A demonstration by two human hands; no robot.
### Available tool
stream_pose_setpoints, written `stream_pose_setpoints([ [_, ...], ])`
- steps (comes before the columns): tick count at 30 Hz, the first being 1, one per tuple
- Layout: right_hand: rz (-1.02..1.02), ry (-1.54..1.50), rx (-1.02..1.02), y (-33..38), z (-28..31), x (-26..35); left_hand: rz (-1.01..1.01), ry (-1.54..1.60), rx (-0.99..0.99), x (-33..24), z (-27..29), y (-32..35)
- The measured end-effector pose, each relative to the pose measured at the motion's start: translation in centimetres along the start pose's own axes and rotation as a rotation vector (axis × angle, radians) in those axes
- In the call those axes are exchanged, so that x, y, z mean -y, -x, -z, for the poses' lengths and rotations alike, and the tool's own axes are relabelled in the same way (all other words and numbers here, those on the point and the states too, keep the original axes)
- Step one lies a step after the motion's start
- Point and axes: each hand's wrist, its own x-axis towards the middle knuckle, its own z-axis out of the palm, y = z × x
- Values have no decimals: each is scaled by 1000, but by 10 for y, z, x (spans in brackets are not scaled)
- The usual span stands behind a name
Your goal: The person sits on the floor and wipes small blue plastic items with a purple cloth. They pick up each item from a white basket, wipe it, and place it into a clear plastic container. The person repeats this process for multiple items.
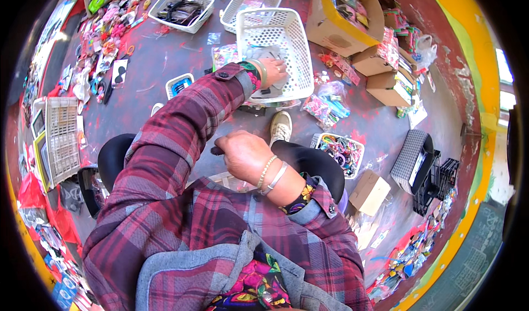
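Note:
My left hand (271,72) reaches into a white perforated plastic basket (301,41), its fingers stretched over clear plastic packets (271,52) inside. I cannot make out the contents of the packets. Closer to my body, my right hand (242,155) is closed, with a small dark thing (217,150) at its fingertips. What that thing is does not show clearly. Bagged goods (225,56) lie under and beside the basket's left side.
More white baskets stand behind, one with dark items (184,12). A large cardboard box (341,30) stands at the far right. Colourful bagged items (328,104) and a basket of hair ties (343,151) sit on my right. Loose small goods (113,41) cover the far left floor.

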Motion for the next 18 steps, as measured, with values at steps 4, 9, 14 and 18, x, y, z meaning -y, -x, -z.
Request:
stream_pose_setpoints([
  [4, 39, -2, -56, 8, 4, -3, 17, -32, 21, -3, -6, -8],
  [9, 59, -3, -26, 13, 8, 0, -29, -79, -7, 2, -13, -9],
  [14, 56, -70, -23, 9, 6, -4, 133, 92, -49, -9, 12, -6],
  [18, 186, -300, -119, 7, 22, -14, 417, 653, -350, -13, 52, 13],
])
